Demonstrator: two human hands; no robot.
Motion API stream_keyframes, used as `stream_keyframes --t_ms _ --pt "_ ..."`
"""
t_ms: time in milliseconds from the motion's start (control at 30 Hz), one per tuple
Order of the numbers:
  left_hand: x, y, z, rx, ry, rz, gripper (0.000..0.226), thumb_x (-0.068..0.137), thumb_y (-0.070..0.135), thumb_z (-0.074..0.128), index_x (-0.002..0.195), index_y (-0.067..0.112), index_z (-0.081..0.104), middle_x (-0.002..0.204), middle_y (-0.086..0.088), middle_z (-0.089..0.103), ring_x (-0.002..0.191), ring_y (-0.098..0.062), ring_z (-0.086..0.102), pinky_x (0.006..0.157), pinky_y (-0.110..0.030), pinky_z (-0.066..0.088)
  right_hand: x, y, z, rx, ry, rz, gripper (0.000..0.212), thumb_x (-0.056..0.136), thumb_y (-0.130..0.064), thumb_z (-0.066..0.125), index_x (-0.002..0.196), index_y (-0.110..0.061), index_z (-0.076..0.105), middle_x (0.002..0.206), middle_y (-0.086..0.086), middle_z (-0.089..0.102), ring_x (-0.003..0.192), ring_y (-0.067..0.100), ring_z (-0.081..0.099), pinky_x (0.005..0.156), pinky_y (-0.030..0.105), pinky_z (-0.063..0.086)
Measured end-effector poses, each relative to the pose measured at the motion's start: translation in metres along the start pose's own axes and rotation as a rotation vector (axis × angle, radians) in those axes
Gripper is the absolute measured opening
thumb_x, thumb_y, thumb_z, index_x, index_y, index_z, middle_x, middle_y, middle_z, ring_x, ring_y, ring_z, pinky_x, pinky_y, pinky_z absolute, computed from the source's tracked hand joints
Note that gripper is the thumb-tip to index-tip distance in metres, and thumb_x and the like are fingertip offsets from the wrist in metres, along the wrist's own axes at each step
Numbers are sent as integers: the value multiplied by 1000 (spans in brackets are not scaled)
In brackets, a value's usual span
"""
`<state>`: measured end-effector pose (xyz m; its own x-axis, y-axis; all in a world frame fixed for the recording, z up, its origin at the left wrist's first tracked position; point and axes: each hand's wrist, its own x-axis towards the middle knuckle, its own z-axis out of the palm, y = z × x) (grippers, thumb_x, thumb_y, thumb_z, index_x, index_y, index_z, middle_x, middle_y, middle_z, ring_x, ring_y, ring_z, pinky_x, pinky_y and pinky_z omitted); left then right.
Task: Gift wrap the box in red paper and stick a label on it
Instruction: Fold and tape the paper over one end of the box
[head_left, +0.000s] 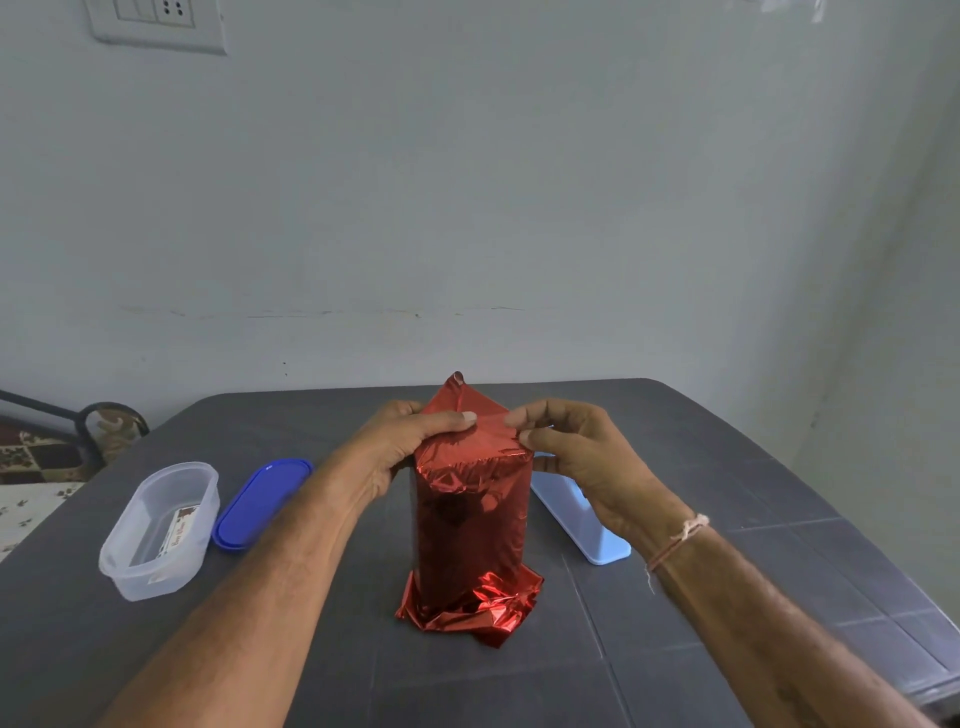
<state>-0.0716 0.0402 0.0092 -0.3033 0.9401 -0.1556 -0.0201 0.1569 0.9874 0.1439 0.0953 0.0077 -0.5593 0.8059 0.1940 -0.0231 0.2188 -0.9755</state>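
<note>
Now the box (470, 519) is standing upright in the middle of the grey table (311, 649), sheathed in red foil paper (467, 608) that is bunching loose at its base. The left hand (410, 447) is gripping the top left edge, thumb pressing the folded flap down, while the right hand (576, 452) is pinching a strip of clear tape (491, 421) at the top right corner. The foil is likely handling as slippery and crease-prone (so tall a box is probably tipping easily), so holding high by the stiff corners seems wise.
</note>
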Motion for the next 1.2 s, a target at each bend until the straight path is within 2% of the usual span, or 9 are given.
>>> stream_keyframes --t_ms 67,133,233,333,467,667,867,1067,1200 --pt "-1 0 0 -2 0 6 38 74 25 88 103 3 78 98 -18 78 83 -26 73 79 -30 60 -1 1 5 -88 46 -78 26 94 0 62 98 -18 80 99 13 75 91 17 69 89 40 58" --pt "-3 0 0 21 14 25 33 77 25 87 100 3 79 93 -16 79 72 -20 72 68 -23 58 -4 5 16 -258 74 -188 12 91 -27 73 98 -33 79 103 -3 71 102 10 65 93 34 52" --pt "-5 1 1 47 44 50 29 79 27 86 97 4 79 81 -11 78 62 -16 71 62 -21 57 -9 15 30 -715 108 -401 16 88 -46 72 103 -51 75 110 -22 56 115 3 45 97 21 31" --pt "-7 1 2 61 51 60 22 79 28 86 90 10 79 75 -7 77 61 -14 70 57 -18 56 -10 14 34 -920 211 -624 19 89 -49 66 106 -53 74 110 -24 53 109 5 40 88 28 27" --pt "-8 2 2 68 61 71 17 80 29 85 78 15 77 71 -2 75 61 -13 67 60 -20 54 -9 17 40 -921 6 -768 28 93 -35 67 119 -45 73 108 -17 56 98 8 47 79 36 43" --pt "-6 1 1 76 58 59 28 78 32 86 93 9 78 78 -4 77 63 -13 70 66 -24 56 -9 18 30 -1064 -45 -775 38 98 -31 55 131 -48 64 114 -16 55 99 9 46 79 33 40" --pt "-2 -3 0 44 83 34 41 73 32 89 102 6 77 86 -9 80 73 -18 72 70 -25 56 -3 33 -1 -887 115 -632 32 100 -43 53 126 -38 71 122 -23 61 114 7 52 92 42 48" --pt "-4 -2 0 46 85 39 41 75 32 88 104 4 77 87 -9 79 70 -16 71 60 -19 55 -6 38 -2 -836 99 -591 38 102 -48 48 133 -37 67 129 -24 58 120 7 51 98 42 47" --pt "-2 -3 -2 67 77 49 40 75 35 88 101 7 78 86 -7 80 70 -14 72 64 -22 55 -6 32 -1 -899 54 -551 49 101 -67 35 134 -44 64 124 -25 52 114 7 48 97 38 44"
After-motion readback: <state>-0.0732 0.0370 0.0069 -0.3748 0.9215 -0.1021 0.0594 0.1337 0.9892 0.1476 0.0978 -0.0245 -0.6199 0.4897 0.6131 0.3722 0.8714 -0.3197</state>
